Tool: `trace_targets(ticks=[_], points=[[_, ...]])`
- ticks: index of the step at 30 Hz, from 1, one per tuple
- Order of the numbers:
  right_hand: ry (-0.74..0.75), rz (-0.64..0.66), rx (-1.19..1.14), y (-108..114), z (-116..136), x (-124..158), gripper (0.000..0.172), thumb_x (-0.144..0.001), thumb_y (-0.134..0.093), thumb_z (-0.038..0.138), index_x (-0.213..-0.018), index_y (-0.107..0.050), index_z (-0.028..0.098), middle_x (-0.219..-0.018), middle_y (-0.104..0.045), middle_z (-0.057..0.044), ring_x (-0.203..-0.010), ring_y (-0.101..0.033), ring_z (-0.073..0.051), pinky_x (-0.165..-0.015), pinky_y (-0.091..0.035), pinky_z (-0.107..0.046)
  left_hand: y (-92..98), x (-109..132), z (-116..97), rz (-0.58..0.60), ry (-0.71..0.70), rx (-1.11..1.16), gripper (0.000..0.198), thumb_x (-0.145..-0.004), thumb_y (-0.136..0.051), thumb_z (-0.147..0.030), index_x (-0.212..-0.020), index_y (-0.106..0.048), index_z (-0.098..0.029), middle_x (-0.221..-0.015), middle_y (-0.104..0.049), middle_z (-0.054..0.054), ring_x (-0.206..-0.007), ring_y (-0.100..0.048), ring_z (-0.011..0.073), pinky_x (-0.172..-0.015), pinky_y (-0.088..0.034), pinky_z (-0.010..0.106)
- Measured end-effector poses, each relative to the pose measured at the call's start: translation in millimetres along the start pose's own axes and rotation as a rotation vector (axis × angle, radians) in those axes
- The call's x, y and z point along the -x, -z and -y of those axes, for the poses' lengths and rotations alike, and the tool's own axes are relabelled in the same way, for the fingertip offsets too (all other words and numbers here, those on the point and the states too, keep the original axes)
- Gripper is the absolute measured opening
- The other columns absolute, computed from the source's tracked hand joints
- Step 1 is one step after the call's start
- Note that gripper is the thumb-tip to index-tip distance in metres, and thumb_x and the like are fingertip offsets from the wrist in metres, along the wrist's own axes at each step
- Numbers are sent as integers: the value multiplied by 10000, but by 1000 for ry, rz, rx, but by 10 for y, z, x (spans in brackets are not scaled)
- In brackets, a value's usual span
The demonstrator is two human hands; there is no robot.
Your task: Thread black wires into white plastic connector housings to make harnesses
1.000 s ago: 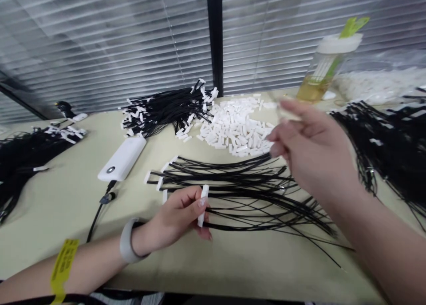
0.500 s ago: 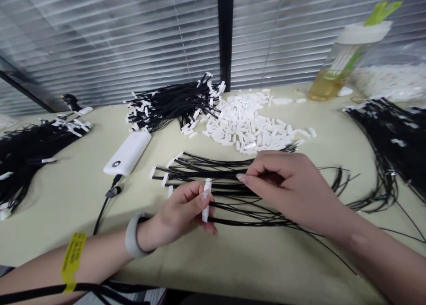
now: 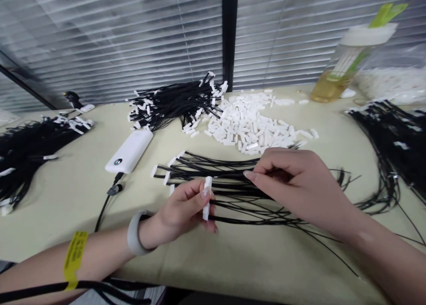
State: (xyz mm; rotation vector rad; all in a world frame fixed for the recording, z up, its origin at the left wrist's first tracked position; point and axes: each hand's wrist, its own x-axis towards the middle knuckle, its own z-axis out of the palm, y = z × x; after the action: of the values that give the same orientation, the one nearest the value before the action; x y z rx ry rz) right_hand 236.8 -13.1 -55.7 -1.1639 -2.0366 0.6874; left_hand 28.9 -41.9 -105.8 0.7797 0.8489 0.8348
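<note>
My left hand (image 3: pixel 181 209) pinches a small white plastic connector (image 3: pixel 207 197) upright between thumb and fingers, just above the table. My right hand (image 3: pixel 293 180) rests curled on a loose bundle of thin black wires (image 3: pixel 233 185) lying across the table's middle; its fingers are closed on the strands. Some of these wires carry white connectors at their left ends (image 3: pixel 164 174). Behind them lies a heap of loose white connectors (image 3: pixel 253 123).
A white power bank (image 3: pixel 129 150) with a black cable lies left of the wires. Finished black wire bundles sit at the back (image 3: pixel 173 103), far left (image 3: pixel 29 149) and right (image 3: pixel 396 140). A clear bottle with yellow liquid (image 3: pixel 346 61) stands back right. Window blinds rise behind the beige table (image 3: pixel 233 260).
My right hand came down from in front of the bottle onto the black wires and closed on them. My left hand has stayed put with the white connector.
</note>
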Motion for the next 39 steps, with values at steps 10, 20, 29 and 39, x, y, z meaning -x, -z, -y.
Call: trace_targets(ticks=[10,20,29,39], points=[[14,-6,-14,6,0,1,200,-753,-572,227,-564,-535,174,-543,-488,42,-488,-386,-42,-441,-297,-178,4,-24,-7,-6,11,6,288,-659,-700,-346,-714,-525,-124,-538,-591,-17,-434,-586,99,-429,-529,219],[26,-5,-24,-31,-6,-7,190,-760,-568,220,-577,-542,177,-554,-498,45,-502,-408,-39,-462,-311,-177,-4,-14,-7,1,8,-9,272,-686,-676,-352,-726,-523,-131,-552,-583,-19,-449,-588,102,-440,-531,225],[18,12,-19,-27,3,-4,192,-754,-572,228,-572,-539,176,-552,-497,42,-498,-404,-44,-459,-311,-183,-12,3,-16,-7,18,-14,278,-684,-675,-360,-726,-528,-129,-554,-585,-18,-443,-580,97,-445,-529,222],[9,9,-16,-7,6,-1,202,-753,-575,235,-565,-538,169,-544,-494,40,-493,-393,-43,-451,-300,-185,-15,-7,-20,-9,17,-3,288,-662,-694,-350,-715,-518,-129,-545,-582,-19,-439,-579,101,-441,-523,224]])
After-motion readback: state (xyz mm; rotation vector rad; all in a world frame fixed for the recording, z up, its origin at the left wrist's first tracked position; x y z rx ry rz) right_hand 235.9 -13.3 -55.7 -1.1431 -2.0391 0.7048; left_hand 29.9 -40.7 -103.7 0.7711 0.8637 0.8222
